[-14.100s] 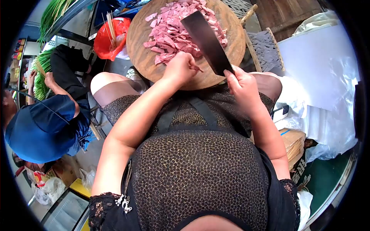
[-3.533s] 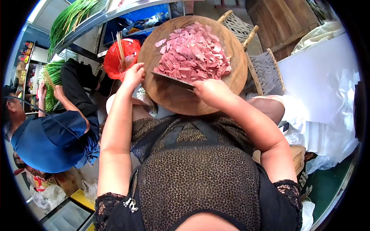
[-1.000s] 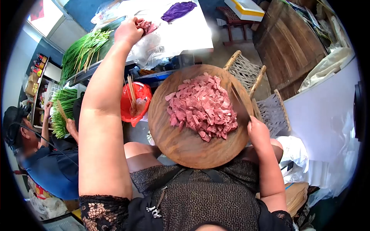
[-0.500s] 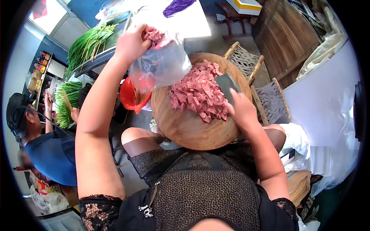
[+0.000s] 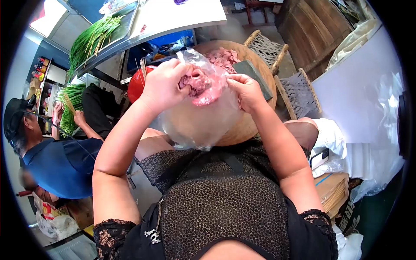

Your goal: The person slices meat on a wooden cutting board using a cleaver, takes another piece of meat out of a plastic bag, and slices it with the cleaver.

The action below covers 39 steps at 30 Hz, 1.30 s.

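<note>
My left hand (image 5: 169,84) grips a bunched piece of meat (image 5: 201,86) together with part of a clear plastic bag (image 5: 195,123). Pinched in my right hand (image 5: 247,91) is the bag's right edge, beside the meat. The bag hangs over the front left of the round wooden board (image 5: 260,47) and hides much of it. A heap of cut pink meat (image 5: 223,58) shows behind the bag. The cleaver (image 5: 253,76) lies on the board's right part, its blade partly behind my right hand.
A red bag (image 5: 136,86) with skewers stands left of the board. Behind is a white table (image 5: 182,19) with green stalks (image 5: 95,37) at its left. Woven stools (image 5: 299,93) stand at right. A person in blue (image 5: 60,164) sits at left, holding thin sticks.
My left hand has brought the meat and bag down and towards me from the table. My right hand has let go of the cleaver, now on the board, and taken hold of the bag.
</note>
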Each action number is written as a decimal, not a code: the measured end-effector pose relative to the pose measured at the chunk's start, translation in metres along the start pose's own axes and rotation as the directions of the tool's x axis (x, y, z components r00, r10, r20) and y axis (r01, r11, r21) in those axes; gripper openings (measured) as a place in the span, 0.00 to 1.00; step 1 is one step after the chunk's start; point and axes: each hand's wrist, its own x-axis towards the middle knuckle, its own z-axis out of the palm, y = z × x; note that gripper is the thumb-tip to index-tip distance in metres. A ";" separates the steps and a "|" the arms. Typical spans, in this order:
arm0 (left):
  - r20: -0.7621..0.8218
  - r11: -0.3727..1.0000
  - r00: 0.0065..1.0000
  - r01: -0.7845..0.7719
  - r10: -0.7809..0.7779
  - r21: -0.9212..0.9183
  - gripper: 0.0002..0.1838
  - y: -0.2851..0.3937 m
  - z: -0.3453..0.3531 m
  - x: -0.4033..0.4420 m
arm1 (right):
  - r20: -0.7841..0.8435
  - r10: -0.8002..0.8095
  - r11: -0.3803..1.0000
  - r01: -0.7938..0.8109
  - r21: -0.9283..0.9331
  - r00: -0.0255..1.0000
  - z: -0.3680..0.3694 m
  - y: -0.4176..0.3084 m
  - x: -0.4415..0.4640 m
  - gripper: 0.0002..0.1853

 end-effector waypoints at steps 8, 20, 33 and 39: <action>0.061 0.978 0.998 0.036 -0.024 -0.203 0.14 0.016 0.016 -0.013 | -0.139 -0.209 0.795 0.086 -0.600 0.968 -0.044 0.022 0.009 0.08; 0.356 0.036 0.646 0.511 -0.675 -0.859 0.10 -0.047 0.075 -0.082 | -0.062 -0.257 0.348 0.033 -0.937 0.964 -0.089 0.010 -0.048 0.09; 0.084 0.244 0.479 0.581 -0.874 -0.776 0.11 -0.064 0.140 -0.149 | 0.242 -0.437 -0.035 0.252 -0.967 0.867 -0.050 -0.012 -0.066 0.26; 0.109 0.249 0.494 0.602 -0.862 -0.759 0.10 -0.065 0.138 -0.151 | 0.732 0.028 -0.005 0.732 -0.681 0.681 -0.007 -0.018 -0.112 0.46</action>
